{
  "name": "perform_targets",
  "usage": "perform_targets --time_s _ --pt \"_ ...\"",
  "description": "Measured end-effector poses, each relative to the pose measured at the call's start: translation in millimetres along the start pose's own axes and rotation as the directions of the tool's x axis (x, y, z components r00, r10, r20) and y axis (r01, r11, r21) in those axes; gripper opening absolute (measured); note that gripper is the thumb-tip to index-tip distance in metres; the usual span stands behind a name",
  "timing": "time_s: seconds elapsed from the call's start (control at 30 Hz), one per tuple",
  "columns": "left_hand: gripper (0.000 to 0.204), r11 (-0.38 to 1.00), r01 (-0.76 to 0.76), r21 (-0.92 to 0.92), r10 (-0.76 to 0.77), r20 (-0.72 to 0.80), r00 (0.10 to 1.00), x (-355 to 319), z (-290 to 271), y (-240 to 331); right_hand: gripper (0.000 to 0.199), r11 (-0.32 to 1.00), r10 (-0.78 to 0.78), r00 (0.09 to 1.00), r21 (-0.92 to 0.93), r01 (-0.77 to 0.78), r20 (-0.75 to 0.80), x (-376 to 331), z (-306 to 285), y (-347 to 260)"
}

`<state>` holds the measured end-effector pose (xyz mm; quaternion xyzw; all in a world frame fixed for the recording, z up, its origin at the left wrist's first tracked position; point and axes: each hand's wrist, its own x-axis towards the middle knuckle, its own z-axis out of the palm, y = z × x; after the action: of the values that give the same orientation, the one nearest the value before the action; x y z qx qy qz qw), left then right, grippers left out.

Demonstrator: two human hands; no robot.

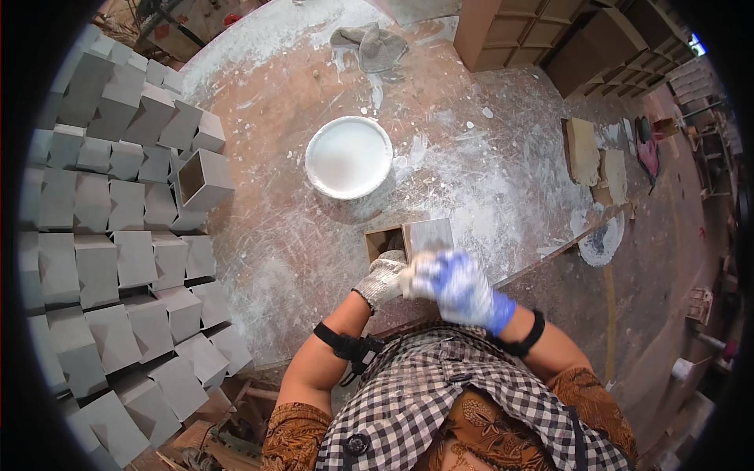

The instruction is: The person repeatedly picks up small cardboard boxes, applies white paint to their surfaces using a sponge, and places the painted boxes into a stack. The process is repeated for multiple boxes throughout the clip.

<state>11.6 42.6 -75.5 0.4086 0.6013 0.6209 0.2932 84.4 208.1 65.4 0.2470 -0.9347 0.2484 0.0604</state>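
Note:
A small open-ended wooden box [428,232] with a whitish coated side lies tilted at the near edge of the table, close to my body. My left hand [383,280], in a white knit glove, grips it at the open end, with fingers reaching inside the opening. My right hand [462,292], in a blue and white glove, is over the near side of the box and smeared by motion. Its fingertips blur into a pale patch beside the left glove, so what they hold, if anything, is unclear. Beyond the box stands a round basin [311,174] of white liquid.
Stacked grey-white boxes [102,271] line the left side. A grey rag [375,49] lies at the far side of the white-stained table [267,118]. Brown compartmented wooden units [510,35] stand far right. Yellowish pieces [583,151] lie near the right edge, above a white-smeared round lid-like thing [603,242].

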Motion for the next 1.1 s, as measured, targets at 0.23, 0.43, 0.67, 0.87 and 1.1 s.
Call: perform_targets --time_s 0.23,0.43,0.67,0.87,1.1 --pt "0.030 0.470 0.206 0.858 -0.560 0.110 0.821 4 10 1 0.054 0.981 0.164 0.986 0.102 -0.166 0.033 60 -6 52" --pt "0.037 0.833 0.551 0.036 -0.548 0.186 0.816 -4 -6 41 0.040 0.998 -0.035 0.998 -0.056 0.038 0.052 24 -25 -4" --pt "0.030 0.606 0.640 0.472 -0.701 -0.065 0.711 4 8 0 0.062 0.972 -0.078 0.997 0.226 0.070 0.025 18 -36 5" --pt "0.036 0.376 -0.017 0.926 -0.179 0.091 0.980 -8 7 -8 0.048 0.975 0.134 0.896 -0.217 -0.043 0.424 83 -44 11" --pt "0.037 0.548 0.455 0.702 -0.678 0.053 0.733 33 -3 89 0.056 0.984 -0.162 0.851 0.151 0.098 0.499 -6 -51 -27"
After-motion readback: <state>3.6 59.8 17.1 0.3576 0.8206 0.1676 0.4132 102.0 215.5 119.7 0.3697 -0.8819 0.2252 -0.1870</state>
